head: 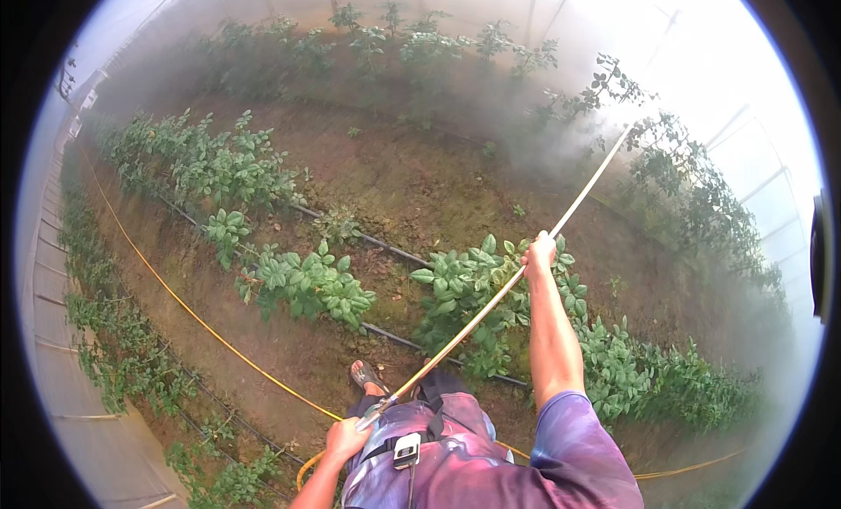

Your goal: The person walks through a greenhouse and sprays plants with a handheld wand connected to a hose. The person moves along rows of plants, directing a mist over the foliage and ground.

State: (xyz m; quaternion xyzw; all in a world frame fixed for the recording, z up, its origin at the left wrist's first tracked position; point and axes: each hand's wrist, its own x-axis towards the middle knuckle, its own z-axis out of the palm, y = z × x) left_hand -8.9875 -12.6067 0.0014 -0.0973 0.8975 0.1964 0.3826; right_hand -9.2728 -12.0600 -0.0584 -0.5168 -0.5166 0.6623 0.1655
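A long metal spray lance (468, 327) runs slantwise from my waist to the upper right. My right hand (540, 251) grips its shaft around the middle, arm stretched out over leafy plants. At the lance's rear end, beside my hip, my left hand (348, 438) is closed on the handle. White mist (571, 131) spreads about the far tip, among the leaves of tall bushes (670, 147). A yellow hose (217, 335) trails across the soil on the left; another stretch of it loops near my left hand.
Rows of leafy plants (315, 285) stand in brown soil inside a plastic-covered greenhouse. Black irrigation pipes (394, 249) run along the rows. More yellow hose (690, 466) lies at the lower right. Plastic sheeting (72, 371) lines the left side. Mist blurs the far rows.
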